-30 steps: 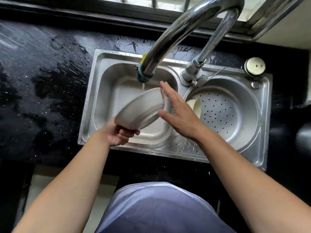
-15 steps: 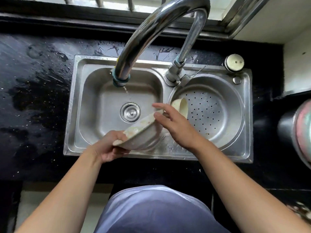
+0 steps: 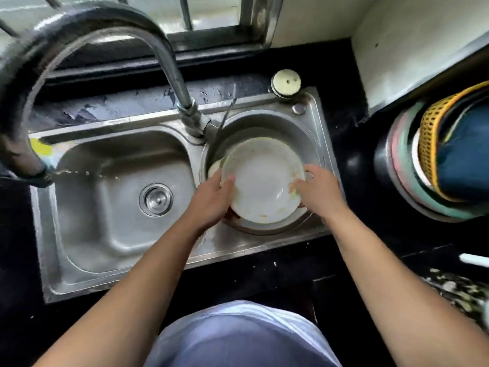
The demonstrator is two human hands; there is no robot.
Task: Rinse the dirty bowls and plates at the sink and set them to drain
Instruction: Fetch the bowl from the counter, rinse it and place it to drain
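A white bowl (image 3: 260, 181) with faint food smears faces up inside the round right basin (image 3: 267, 125) of the steel sink. My left hand (image 3: 210, 201) grips its left rim, thumb over the edge. My right hand (image 3: 316, 190) holds its right rim. A smaller cream cup (image 3: 214, 166) peeks out behind the bowl's left edge. The curved tap (image 3: 79, 35) arches over to the left, and a thin stream of water (image 3: 87, 174) falls into the rectangular left basin (image 3: 111, 197).
A round drain strainer (image 3: 156, 200) sits in the left basin. A capped fitting (image 3: 286, 82) stands at the sink's back right corner. Stacked colourful basins and a yellow mesh basket (image 3: 434, 154) sit on the black counter (image 3: 352, 144) at right. The wet counter surrounds the sink.
The bowl moved from under the tap in the left basin across to the round right basin and now faces up. Both hands came along with it, and my view shifted right.
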